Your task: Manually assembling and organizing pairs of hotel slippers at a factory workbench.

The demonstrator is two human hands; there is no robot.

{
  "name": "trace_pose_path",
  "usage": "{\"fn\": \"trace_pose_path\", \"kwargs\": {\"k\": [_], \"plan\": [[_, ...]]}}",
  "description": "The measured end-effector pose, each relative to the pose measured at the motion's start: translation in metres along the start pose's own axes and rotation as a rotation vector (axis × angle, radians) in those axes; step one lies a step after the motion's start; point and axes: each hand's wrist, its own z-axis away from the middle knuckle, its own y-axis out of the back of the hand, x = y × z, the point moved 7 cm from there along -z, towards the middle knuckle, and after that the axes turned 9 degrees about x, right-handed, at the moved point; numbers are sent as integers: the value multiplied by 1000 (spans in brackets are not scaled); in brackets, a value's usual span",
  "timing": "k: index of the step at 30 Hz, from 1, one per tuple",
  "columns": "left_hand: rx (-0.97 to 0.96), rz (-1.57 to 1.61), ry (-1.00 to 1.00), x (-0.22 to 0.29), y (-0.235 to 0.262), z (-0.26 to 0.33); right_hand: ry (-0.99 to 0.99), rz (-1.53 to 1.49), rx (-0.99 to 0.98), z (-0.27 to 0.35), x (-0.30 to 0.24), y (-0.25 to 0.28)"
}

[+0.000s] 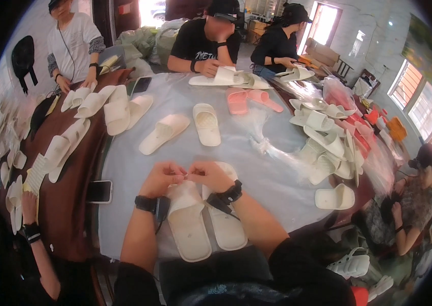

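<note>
A pair of cream slippers lies at the near edge of the table: the left slipper (189,224) and the right slipper (228,227), heels toward me. Over their toe ends my left hand (164,177) and my right hand (210,175) meet, fingertips pinched close together. Something small and pale sits between the fingers, too small to name. Both wrists carry black bands, and my right wrist partly covers the right slipper. Farther off lie two more cream slippers, one slanted (165,133) and one nearly upright in view (206,125).
A phone (100,192) lies left of my forearm, and another phone (142,85) at the back. Pink slippers (246,100), clear plastic wrap (264,145) and a slipper heap (323,137) fill the right. Slippers line the brown left table (81,204). Several people sit or stand around.
</note>
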Motion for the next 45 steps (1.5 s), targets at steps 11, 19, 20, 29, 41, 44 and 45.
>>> {"fn": "trace_pose_path", "kwargs": {"k": [11, 19, 20, 29, 41, 44, 45], "plan": [[64, 33, -45, -5, 9, -4, -62, 82, -20, 7, -12, -2], [13, 14, -81, -8, 8, -5, -16, 149, -62, 7, -6, -4], [-9, 29, -77, -7, 6, -4, 1, 100, -50, 7, -9, -5], [-49, -14, -89, -11, 5, -3, -57, 15, -84, 8, -7, -8], [10, -34, -9, -12, 5, -1, -48, -42, 9, 7, -5, -5], [2, 18, -1, -10, 2, -2, -56, -44, 7, 6, -2, -4], [10, 20, 4, -10, 4, -2, -47, -27, 1, 6, -4, -4]]}}
